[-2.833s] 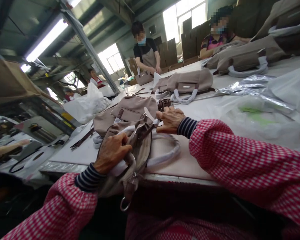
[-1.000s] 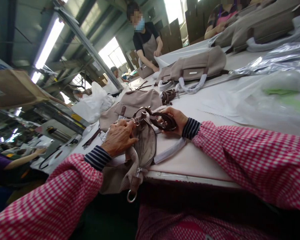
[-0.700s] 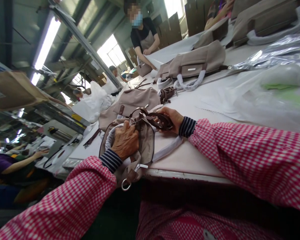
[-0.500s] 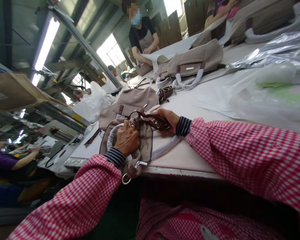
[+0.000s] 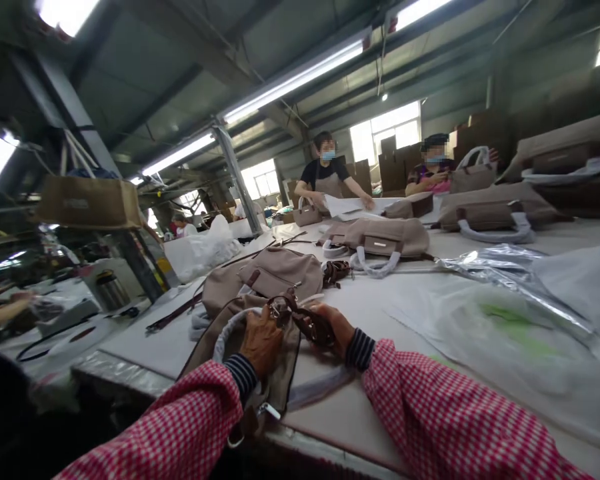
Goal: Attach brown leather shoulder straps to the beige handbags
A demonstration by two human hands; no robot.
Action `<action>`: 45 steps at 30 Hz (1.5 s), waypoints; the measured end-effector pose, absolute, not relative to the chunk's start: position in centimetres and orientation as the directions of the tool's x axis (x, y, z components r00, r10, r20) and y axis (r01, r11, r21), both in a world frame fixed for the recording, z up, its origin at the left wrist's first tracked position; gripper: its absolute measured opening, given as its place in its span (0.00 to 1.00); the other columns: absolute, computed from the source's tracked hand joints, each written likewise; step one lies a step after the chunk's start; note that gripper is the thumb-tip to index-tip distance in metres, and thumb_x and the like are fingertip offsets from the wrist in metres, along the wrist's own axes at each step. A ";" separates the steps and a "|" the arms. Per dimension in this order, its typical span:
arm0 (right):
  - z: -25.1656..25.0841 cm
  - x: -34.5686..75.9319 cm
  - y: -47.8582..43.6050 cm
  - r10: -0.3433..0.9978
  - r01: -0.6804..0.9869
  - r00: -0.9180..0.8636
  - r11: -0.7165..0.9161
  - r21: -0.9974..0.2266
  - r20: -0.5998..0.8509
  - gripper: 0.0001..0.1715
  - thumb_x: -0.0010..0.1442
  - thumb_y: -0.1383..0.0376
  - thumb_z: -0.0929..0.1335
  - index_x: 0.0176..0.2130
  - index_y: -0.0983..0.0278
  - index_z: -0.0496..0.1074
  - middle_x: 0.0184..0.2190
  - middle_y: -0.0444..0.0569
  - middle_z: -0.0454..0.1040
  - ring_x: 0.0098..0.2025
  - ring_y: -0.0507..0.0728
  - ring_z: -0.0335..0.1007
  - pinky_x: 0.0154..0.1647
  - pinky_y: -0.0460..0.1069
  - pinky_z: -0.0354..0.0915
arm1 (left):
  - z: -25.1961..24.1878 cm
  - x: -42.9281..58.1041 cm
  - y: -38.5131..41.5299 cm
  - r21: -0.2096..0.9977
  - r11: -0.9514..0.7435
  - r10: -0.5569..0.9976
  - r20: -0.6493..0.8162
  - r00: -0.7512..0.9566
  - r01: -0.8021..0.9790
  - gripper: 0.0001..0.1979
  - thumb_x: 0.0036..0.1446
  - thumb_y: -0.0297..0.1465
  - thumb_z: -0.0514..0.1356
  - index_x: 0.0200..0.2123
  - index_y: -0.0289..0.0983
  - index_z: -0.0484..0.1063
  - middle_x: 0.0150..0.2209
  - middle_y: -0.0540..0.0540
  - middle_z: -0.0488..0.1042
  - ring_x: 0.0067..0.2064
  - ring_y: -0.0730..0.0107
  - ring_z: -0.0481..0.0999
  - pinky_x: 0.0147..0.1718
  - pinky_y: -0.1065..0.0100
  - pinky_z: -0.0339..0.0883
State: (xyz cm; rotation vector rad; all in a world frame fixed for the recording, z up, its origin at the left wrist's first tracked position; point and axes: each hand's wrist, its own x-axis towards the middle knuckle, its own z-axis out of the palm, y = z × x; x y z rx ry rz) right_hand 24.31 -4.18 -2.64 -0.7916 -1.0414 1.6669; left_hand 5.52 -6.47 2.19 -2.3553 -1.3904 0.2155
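Tabletop [image 5: 370, 297]: bag [image 5: 287, 367] under our left hand [image 5: 261, 340], hold unclear; our right hand [image 5: 335, 325] grips brown strap [image 5: 307, 325], unlike 2.8 s ago.

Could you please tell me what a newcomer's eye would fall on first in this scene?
Probably the red-and-white checked sleeves at the bottom, leading to the right hand holding a coiled brown strap and the left hand at the near taupe bag. Farther right, a crumpled silver sheet shines on the white table.
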 end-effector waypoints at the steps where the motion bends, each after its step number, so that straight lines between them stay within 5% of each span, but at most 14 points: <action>1: -2.7 24.3 -4.2 0.951 -0.392 -0.310 -0.150 -0.908 -0.023 0.17 0.53 0.53 0.66 0.34 0.64 0.72 0.28 0.47 0.74 0.22 0.52 0.66 0.16 0.47 0.65 | 2.3 5.1 -6.4 -0.406 -0.421 0.870 0.073 0.488 0.811 0.13 0.58 0.22 0.54 0.34 0.30 0.80 0.47 0.25 0.76 0.59 0.33 0.65 0.42 0.44 0.67; 6: -2.6 24.5 -4.5 0.946 -0.356 -0.324 -0.108 -0.928 0.014 0.21 0.52 0.52 0.68 0.40 0.63 0.74 0.29 0.46 0.73 0.24 0.53 0.65 0.17 0.47 0.63 | 4.7 2.2 -5.7 -0.395 -0.417 0.876 0.068 0.478 0.819 0.10 0.55 0.22 0.56 0.33 0.34 0.78 0.43 0.33 0.76 0.56 0.45 0.68 0.39 0.58 0.70; 12: -1.6 24.8 -4.9 0.880 -0.028 -0.413 0.246 -0.969 0.235 0.20 0.53 0.54 0.71 0.42 0.63 0.79 0.33 0.47 0.74 0.33 0.56 0.68 0.31 0.49 0.63 | 8.4 -0.4 -3.8 -0.329 -0.502 0.848 -0.008 0.530 0.799 0.04 0.54 0.29 0.60 0.29 0.37 0.75 0.34 0.40 0.73 0.50 0.51 0.68 0.47 0.58 0.67; 14: -1.1 24.7 -5.3 0.832 0.201 -0.447 0.451 -0.869 0.328 0.20 0.55 0.56 0.71 0.44 0.64 0.79 0.37 0.49 0.74 0.38 0.57 0.68 0.39 0.50 0.64 | 9.0 -1.1 -3.2 -0.302 -0.525 0.837 -0.010 0.548 0.796 0.05 0.54 0.29 0.60 0.29 0.36 0.75 0.36 0.42 0.72 0.49 0.53 0.68 0.48 0.59 0.66; 18: 0.7 24.3 -6.2 0.738 0.570 -0.579 0.670 -0.475 0.346 0.24 0.57 0.55 0.72 0.50 0.61 0.79 0.44 0.53 0.72 0.45 0.61 0.67 0.48 0.54 0.62 | 9.3 -1.9 -2.9 -0.261 -0.580 0.803 -0.022 0.596 0.772 0.06 0.55 0.29 0.60 0.27 0.36 0.74 0.37 0.43 0.72 0.48 0.56 0.66 0.49 0.60 0.64; 21: 2.6 23.5 -6.5 0.703 0.656 -0.660 0.711 -0.254 0.264 0.23 0.56 0.51 0.73 0.48 0.59 0.81 0.42 0.54 0.71 0.47 0.65 0.66 0.46 0.55 0.61 | 9.1 -1.9 -3.0 -0.250 -0.602 0.787 -0.025 0.617 0.758 0.06 0.55 0.27 0.61 0.26 0.36 0.74 0.36 0.43 0.72 0.48 0.56 0.66 0.48 0.60 0.62; 25: 3.6 20.6 -5.5 0.629 0.616 -0.752 0.777 -0.128 0.198 0.24 0.56 0.49 0.74 0.47 0.60 0.82 0.39 0.55 0.72 0.47 0.66 0.65 0.47 0.55 0.61 | 8.7 -1.5 -3.2 -0.262 -0.627 0.765 -0.025 0.644 0.734 0.06 0.54 0.26 0.61 0.26 0.35 0.73 0.36 0.43 0.73 0.47 0.55 0.65 0.47 0.60 0.63; 30: 0.2 15.9 -4.4 0.662 0.673 -0.663 0.732 -0.108 0.350 0.30 0.57 0.52 0.73 0.53 0.68 0.76 0.46 0.61 0.73 0.53 0.70 0.62 0.53 0.59 0.62 | 7.9 -1.1 -3.3 -0.292 -0.663 0.728 -0.037 0.684 0.689 0.05 0.53 0.24 0.61 0.26 0.35 0.74 0.36 0.41 0.73 0.47 0.54 0.67 0.47 0.59 0.65; 37: -3.6 15.9 -4.5 0.713 0.637 -0.591 0.699 -0.325 0.377 0.40 0.53 0.55 0.77 0.59 0.70 0.70 0.53 0.61 0.68 0.54 0.67 0.61 0.58 0.61 0.61 | 6.9 -0.5 -4.1 -0.283 -0.691 0.697 -0.018 0.717 0.665 0.07 0.55 0.22 0.61 0.26 0.34 0.75 0.35 0.41 0.74 0.49 0.54 0.68 0.48 0.59 0.66; 41: -3.5 16.5 -4.7 0.672 0.614 -0.642 0.739 -0.276 0.370 0.33 0.58 0.56 0.73 0.57 0.71 0.72 0.52 0.62 0.68 0.53 0.67 0.60 0.59 0.61 0.60 | 9.5 -2.2 -4.9 -0.060 -0.706 0.693 0.144 0.706 0.706 0.08 0.63 0.34 0.61 0.35 0.38 0.80 0.39 0.45 0.77 0.48 0.59 0.71 0.52 0.60 0.66; 45: -3.5 16.1 -5.1 0.644 0.625 -0.658 0.756 -0.194 0.390 0.29 0.60 0.54 0.70 0.54 0.70 0.75 0.53 0.64 0.68 0.55 0.70 0.59 0.56 0.63 0.60 | 11.1 -7.9 -4.9 0.414 -0.334 0.863 0.495 0.099 0.847 0.19 0.61 0.46 0.62 0.46 0.38 0.76 0.52 0.42 0.77 0.59 0.55 0.71 0.63 0.53 0.61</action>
